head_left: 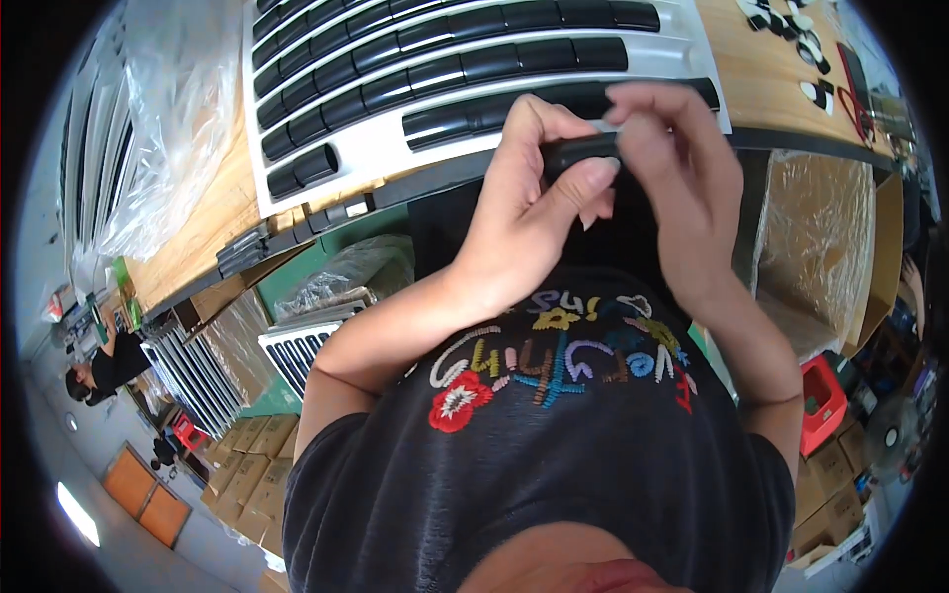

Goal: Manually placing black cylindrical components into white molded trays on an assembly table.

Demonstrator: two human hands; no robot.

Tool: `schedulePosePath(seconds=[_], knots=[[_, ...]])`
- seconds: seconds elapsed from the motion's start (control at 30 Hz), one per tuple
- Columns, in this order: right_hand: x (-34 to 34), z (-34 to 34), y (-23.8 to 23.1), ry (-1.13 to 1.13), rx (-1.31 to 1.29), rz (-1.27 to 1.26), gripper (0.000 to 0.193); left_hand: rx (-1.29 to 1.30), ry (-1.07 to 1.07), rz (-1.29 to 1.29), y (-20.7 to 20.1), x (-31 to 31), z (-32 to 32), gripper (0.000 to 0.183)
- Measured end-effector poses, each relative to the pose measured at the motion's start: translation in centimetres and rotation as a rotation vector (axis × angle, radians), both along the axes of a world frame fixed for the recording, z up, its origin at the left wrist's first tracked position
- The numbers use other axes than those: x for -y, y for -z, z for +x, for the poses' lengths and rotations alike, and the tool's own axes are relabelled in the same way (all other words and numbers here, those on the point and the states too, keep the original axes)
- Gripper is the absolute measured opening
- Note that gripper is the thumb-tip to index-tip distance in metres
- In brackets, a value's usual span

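Note:
My left hand (524, 203) is wrapped round a black tube-like piece (583, 150), its thumb lying along the near side. My right hand (687, 178), a little blurred, has its fingers curled in at the right end of that piece. Between the two hands shows a small pale bit (606, 127), too small to name. Whatever the right fingertips pinch is hidden. Just beyond, a white tray (371, 168) bears rows of glossy black cylinders (445, 69). One shorter pair of cylinders (302, 170) lies at the tray's near left.
The tray sits on a wooden table (183, 232) with a dark front edge. Clear plastic wrap (183, 128) covers the left side. Small black-and-white parts (811, 49) and red-handled scissors (852, 109) lie at far right. Below stand cartons (252, 465) and a red stool (822, 400).

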State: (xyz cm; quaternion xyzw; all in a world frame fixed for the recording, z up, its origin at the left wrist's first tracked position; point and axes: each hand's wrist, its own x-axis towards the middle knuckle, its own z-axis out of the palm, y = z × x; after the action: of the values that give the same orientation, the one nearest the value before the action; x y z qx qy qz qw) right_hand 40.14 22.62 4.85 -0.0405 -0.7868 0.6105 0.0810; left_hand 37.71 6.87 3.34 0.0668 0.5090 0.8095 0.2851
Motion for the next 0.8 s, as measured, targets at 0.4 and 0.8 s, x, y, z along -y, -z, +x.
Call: schedulePosePath(seconds=[0.4, 0.8], knots=[[-13.6, -1.8, 3.4, 0.430, 0.006, 0.412, 0.029, -1.197, 0.121, -1.632, -0.9, 17.2, -7.0, 0.030], [-13.8, -1.6, 3.7, 0.336, 0.149, 0.133, 0.026, -1.047, 0.221, -1.443, -0.3, 19.3, -7.4, 0.032]])
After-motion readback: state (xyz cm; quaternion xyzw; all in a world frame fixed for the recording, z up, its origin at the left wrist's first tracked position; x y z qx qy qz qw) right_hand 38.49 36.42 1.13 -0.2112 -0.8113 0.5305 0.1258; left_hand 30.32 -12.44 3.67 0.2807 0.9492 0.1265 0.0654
